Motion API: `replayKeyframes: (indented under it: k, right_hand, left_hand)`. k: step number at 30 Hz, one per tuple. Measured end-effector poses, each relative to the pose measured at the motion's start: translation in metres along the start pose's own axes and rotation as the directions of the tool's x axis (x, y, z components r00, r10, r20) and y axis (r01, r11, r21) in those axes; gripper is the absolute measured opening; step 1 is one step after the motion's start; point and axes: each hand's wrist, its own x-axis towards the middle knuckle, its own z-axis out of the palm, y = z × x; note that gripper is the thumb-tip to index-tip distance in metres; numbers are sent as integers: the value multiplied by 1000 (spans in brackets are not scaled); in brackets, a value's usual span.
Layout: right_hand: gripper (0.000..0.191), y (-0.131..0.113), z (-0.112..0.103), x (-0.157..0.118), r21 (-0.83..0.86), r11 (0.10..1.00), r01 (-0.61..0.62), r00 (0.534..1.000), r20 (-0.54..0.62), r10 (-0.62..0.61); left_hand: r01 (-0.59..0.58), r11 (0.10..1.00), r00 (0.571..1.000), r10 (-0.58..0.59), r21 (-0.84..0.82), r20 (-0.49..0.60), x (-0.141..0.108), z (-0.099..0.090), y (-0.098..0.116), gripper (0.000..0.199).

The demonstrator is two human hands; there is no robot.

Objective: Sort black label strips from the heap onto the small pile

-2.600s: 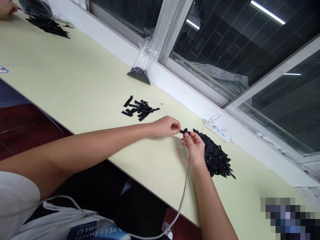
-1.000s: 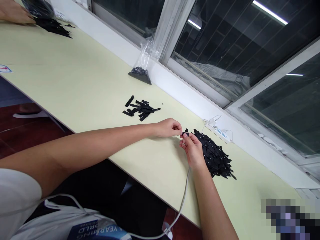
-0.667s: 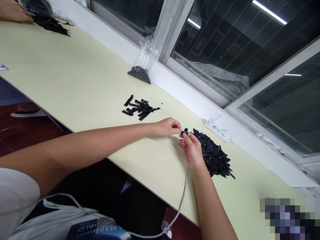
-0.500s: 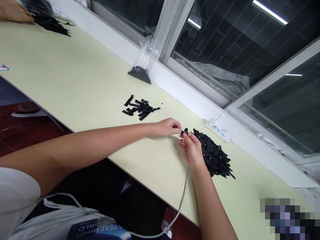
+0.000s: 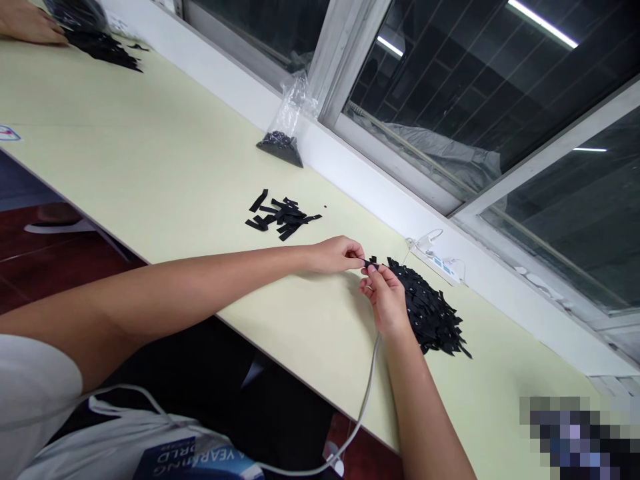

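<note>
Between my two hands is a small black strip [image 5: 371,265]. My left hand [image 5: 342,255] pinches its left end with curled fingers. The thumb and fingers of my right hand [image 5: 385,295] close on its other end. Just right of and behind my right hand lies a large heap of black strips [image 5: 433,312], with small light specks on them. A smaller, loose group of black strips [image 5: 287,215] rests on the table beyond my left forearm.
On the pale table [image 5: 165,167], a clear bag [image 5: 283,137] with dark pieces leans by the window ledge. A power strip [image 5: 443,267] sits behind the heap. A white cable [image 5: 370,380] crosses the front edge. Another person's hand [image 5: 33,27] touches black strips at the upper left.
Both hands hold nearly the same pose; my right hand has shifted very slightly right, along with the strip.
</note>
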Motion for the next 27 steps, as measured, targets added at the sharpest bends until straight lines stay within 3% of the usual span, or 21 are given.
replayKeyframes:
  k: [4, 7, 10, 15, 20, 27]
  right_hand:
    - [39, 4, -4, 0, -229, 970, 84, 995, -25, -92]
    - [38, 8, -6, -3, -533, 820, 208, 971, 12, -239]
    - [34, 9, -3, -3, -691, 648, 322, 932, 108, -347]
    - [28, 10, 18, 17, -752, 474, 458, 882, 318, -348]
    - [21, 16, 44, 46, -838, 390, 381, 922, 314, -226]
    - [16, 17, 59, 47, -835, 460, 302, 952, 239, -190]
  left_hand:
    - [-9, 1000, 980, 12, 15, -200, 7, -8, -2, 16]
    - [-1, 1000, 933, 8, 19, -360, 14, -21, -9, 14]
    - [43, 993, 893, 12, 112, -451, 19, -33, -23, 12]
    - [108, 968, 867, 20, 227, -497, 18, -45, -40, 10]
    - [125, 957, 870, 21, 262, -492, 16, -50, -40, 10]
    - [105, 955, 881, 39, 276, -471, 20, -50, -44, 11]
